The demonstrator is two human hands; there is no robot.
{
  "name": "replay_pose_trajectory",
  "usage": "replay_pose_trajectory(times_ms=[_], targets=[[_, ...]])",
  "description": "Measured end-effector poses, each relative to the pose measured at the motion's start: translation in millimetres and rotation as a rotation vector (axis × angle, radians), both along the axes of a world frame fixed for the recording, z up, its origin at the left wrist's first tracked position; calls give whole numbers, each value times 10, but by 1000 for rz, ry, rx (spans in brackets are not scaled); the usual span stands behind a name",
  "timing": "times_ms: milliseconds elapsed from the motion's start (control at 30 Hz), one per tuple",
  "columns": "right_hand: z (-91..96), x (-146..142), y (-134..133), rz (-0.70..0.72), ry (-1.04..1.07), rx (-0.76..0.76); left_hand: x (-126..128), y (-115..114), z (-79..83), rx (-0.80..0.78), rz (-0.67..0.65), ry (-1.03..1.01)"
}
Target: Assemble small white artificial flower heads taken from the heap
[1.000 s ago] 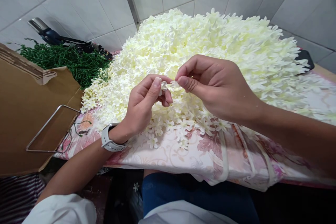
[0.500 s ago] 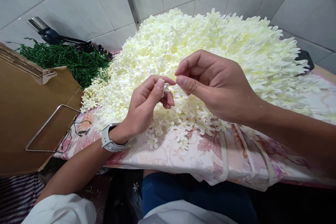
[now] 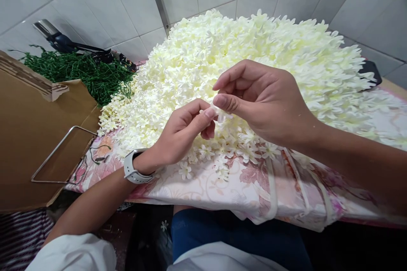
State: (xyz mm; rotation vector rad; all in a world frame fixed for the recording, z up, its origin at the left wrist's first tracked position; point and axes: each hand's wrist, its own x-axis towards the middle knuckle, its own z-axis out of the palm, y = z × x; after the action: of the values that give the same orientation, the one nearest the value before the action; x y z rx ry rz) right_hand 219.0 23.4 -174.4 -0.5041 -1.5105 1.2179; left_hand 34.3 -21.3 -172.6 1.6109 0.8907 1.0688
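A big heap of cream-white artificial flower heads (image 3: pixel 254 51) covers the table's floral cloth (image 3: pixel 241 190). Just above the heap's near edge, my left hand (image 3: pixel 181 133) and my right hand (image 3: pixel 260 97) meet. Both pinch one small white flower (image 3: pixel 219 113) between thumb and fingertips. The flower is mostly hidden by the fingers. My left wrist carries a white watch (image 3: pixel 133 169).
A brown cardboard box (image 3: pixel 34 135) with a metal wire handle (image 3: pixel 60 152) stands at the left. Behind it lies a pile of green plastic stems (image 3: pixel 79 72) and a dark tool (image 3: pixel 63 42). White wall tiles rise behind. A black object (image 3: pixel 370 70) pokes out at the heap's right.
My left hand has shifted slightly right and down, its fingers stretching toward my right thumb. My right hand stays almost in place, still pinching the flower.
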Motion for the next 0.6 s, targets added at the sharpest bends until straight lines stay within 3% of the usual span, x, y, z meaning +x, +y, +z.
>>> replay_pose_trajectory(times_ms=[233,433,600], targets=[[10,-11,8,-32,-4,-27,-51,16,-32,114,29,1],[26,11,14,-103,-43,28,-54,31,-38,107,125,-71],[18,18,2,-45,-176,52,-54,60,-39,85,180,-108]])
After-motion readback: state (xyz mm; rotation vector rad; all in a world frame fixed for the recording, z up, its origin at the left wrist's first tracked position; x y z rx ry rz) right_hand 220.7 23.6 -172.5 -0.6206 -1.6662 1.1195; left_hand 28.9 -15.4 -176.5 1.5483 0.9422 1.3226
